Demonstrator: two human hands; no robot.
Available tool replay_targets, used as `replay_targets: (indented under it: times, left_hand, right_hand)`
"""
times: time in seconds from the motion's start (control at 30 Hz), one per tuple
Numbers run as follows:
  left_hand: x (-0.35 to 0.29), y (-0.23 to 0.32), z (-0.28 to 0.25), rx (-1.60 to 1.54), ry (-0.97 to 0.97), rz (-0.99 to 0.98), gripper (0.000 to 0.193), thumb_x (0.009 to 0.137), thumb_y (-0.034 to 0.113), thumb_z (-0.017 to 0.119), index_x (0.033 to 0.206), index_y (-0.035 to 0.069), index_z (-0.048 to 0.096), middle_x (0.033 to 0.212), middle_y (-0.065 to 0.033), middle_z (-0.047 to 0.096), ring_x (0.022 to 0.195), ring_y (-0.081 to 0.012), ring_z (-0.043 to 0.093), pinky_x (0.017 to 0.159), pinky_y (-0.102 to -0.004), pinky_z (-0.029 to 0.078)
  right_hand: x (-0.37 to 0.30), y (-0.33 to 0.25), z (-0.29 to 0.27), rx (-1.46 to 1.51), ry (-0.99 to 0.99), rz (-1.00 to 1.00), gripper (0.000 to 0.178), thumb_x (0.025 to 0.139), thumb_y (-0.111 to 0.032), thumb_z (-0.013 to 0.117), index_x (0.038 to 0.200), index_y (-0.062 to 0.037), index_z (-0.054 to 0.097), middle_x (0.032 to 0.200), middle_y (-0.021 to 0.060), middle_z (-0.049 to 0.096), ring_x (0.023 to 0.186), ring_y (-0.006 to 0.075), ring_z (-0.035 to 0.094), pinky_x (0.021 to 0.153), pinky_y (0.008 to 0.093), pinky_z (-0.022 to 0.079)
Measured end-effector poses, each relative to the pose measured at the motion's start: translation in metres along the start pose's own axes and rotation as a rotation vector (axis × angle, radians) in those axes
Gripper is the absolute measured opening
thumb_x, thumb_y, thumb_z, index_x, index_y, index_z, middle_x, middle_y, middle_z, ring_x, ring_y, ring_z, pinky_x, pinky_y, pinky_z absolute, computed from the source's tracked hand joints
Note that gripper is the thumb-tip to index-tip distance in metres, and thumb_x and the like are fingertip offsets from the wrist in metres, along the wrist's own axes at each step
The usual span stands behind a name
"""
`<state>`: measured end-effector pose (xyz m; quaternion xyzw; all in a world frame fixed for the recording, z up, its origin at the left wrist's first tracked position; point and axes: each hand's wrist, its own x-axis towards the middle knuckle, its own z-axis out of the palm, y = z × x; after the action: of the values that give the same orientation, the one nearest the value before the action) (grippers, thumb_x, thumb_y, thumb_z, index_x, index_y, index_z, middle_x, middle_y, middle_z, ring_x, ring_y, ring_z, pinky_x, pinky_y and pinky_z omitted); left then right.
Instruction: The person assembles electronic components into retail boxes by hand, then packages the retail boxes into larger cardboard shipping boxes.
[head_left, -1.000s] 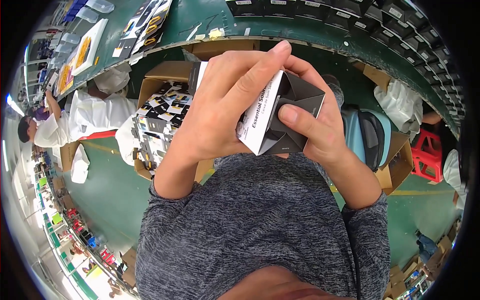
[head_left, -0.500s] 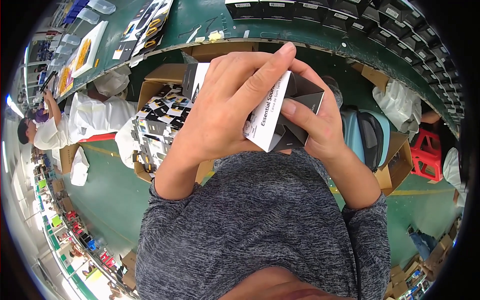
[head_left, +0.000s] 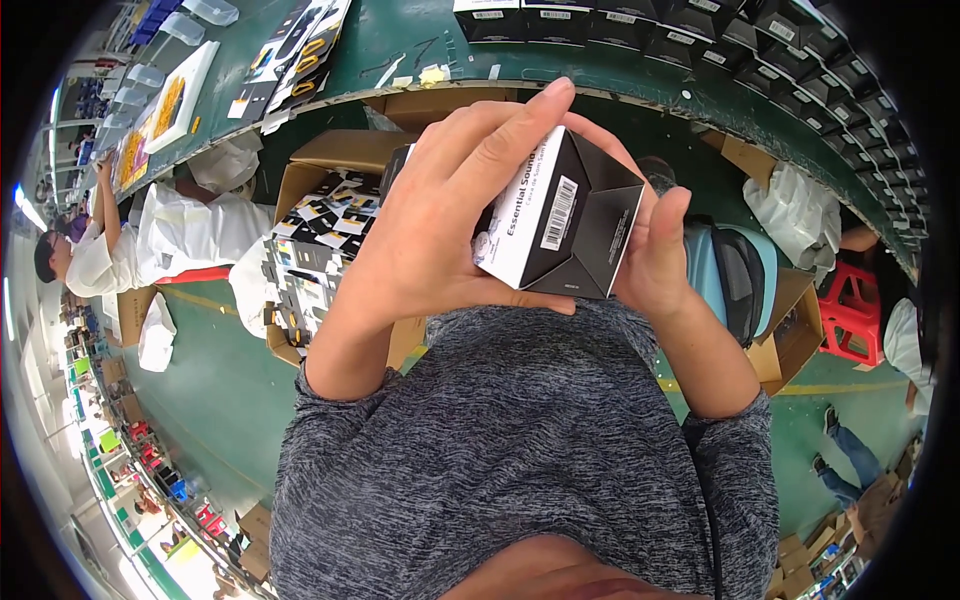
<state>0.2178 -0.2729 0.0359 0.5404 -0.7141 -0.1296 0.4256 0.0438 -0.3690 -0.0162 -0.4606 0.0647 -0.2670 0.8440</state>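
Note:
A small black-and-white cardboard box (head_left: 590, 225) is held up in front of my chest, tilted, with one end toward me. The black flaps at that end lie folded in, and a white barcode label shows there. My left hand (head_left: 440, 205) is closed round the left side of the box, its fingers over the top and its thumb under the lower edge. My right hand (head_left: 655, 245) cups the right side, with its fingers curved behind the far edge and partly hidden. The right thumb stands up, off the box.
Rows of black boxes (head_left: 625, 28) stand on the green workbench (head_left: 400, 50). Flat printed cartons (head_left: 300, 50) lie at its left. Below are an open brown carton (head_left: 320, 160) of printed pieces, a blue-and-black bag (head_left: 735, 280) and a red stool (head_left: 852, 312). Another person (head_left: 85, 260) sits far left.
The flaps at the near end, partly open before, are now folded flat. My right thumb has lifted off the flaps. The box has turned slightly, showing the barcode.

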Motion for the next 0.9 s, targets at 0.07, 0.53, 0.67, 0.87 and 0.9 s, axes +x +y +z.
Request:
replay_targets:
  times: [0.07,0.53,0.67,0.87,0.9]
  left_hand:
    - [0.006,0.002,-0.003,-0.016,-0.001,0.024,0.116,0.049,0.039,0.097,0.151,0.009,0.049,0.132,-0.0150,0.059,0.117,-0.0368,0.058,0.101,-0.0445,0.044]
    - [0.107,-0.060,-0.114,0.728,-0.163,0.270,0.089,0.053,0.008,0.093,0.135,0.025,0.064,0.144,-0.0081,0.052,0.135,-0.0334,0.047,0.111,-0.0456,0.042]
    - [0.150,-0.136,-0.118,0.976,-0.388,0.339,0.094,0.053,0.009,0.093,0.139,0.028,0.061,0.148,-0.0033,0.050,0.143,-0.0317,0.041,0.119,-0.0494,0.038]
    - [0.180,-0.164,-0.105,0.935,-0.496,0.376,0.098,0.058,0.006,0.091,0.145,0.035,0.056,0.157,-0.0029,0.041,0.144,-0.0310,0.039,0.118,-0.0474,0.042]
    - [0.179,-0.164,-0.105,0.933,-0.507,0.377,0.098,0.058,0.006,0.091,0.145,0.035,0.056,0.157,-0.0029,0.041,0.144,-0.0310,0.039,0.118,-0.0474,0.042]
  right_hand:
    - [-0.001,-0.007,-0.002,-0.155,-0.021,-0.008,0.098,0.092,-0.076,0.054,0.151,0.0011,0.037,0.145,0.0128,0.051,0.133,0.0198,0.051,0.111,0.0345,0.042]
    - [-0.031,0.061,-0.196,-1.663,-0.030,0.190,0.058,0.088,-0.031,0.074,0.138,-0.0096,0.055,0.143,0.0143,0.052,0.136,0.0357,0.048,0.116,0.0506,0.034]
    - [-0.055,0.093,-0.247,-1.944,-0.043,0.117,0.047,0.085,-0.027,0.073,0.128,-0.0117,0.063,0.135,0.0121,0.060,0.133,0.0311,0.050,0.117,0.0522,0.030]
    - [-0.050,0.095,-0.267,-1.730,0.241,0.019,0.011,0.082,-0.019,0.069,0.090,-0.0123,0.073,0.105,0.0050,0.073,0.125,0.0237,0.057,0.116,0.0505,0.030]
    - [-0.049,0.095,-0.269,-1.721,0.246,0.024,0.011,0.082,-0.019,0.069,0.090,-0.0123,0.073,0.105,0.0050,0.073,0.125,0.0237,0.057,0.116,0.0505,0.030]
